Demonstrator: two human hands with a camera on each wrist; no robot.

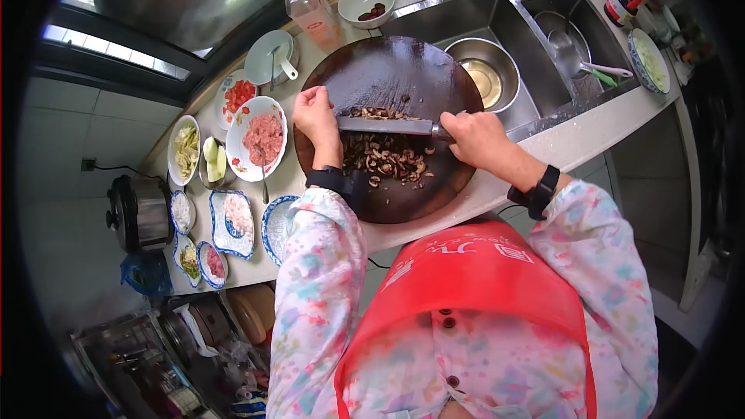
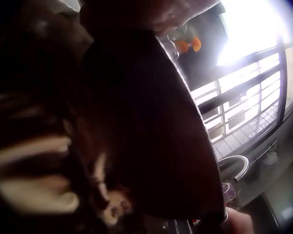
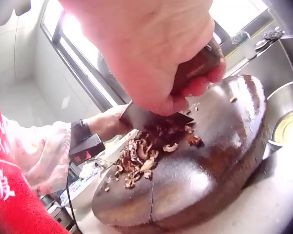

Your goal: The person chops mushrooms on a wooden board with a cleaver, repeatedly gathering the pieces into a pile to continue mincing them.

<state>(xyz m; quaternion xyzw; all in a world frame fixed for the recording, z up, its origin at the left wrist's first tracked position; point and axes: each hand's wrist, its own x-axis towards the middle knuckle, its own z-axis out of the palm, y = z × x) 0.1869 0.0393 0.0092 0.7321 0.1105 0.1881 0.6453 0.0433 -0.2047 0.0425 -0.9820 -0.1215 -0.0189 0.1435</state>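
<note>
A wide-bladed knife (image 1: 388, 126) lies across the round dark chopping board (image 1: 388, 70), with chopped brown mushroom pieces (image 1: 388, 157) on both sides of it. My right hand (image 1: 485, 140) grips the handle; in the right wrist view its fingers (image 3: 200, 87) curl round it. My left hand (image 1: 317, 124) is at the far end of the blade, fingers bent against it. The dark blade (image 2: 151, 131) fills much of the left wrist view, the left hand (image 2: 146, 14) at its upper end. Mushroom pieces (image 3: 139, 158) lie below the blade in the right wrist view.
Left of the board stand a bowl of minced meat (image 1: 262, 140), a plate of red pieces (image 1: 238, 97) and several small dishes. Behind are a pump bottle (image 1: 314, 15) and a white bowl (image 1: 366, 1). A metal basin (image 1: 508, 81) sits by the sink at the right.
</note>
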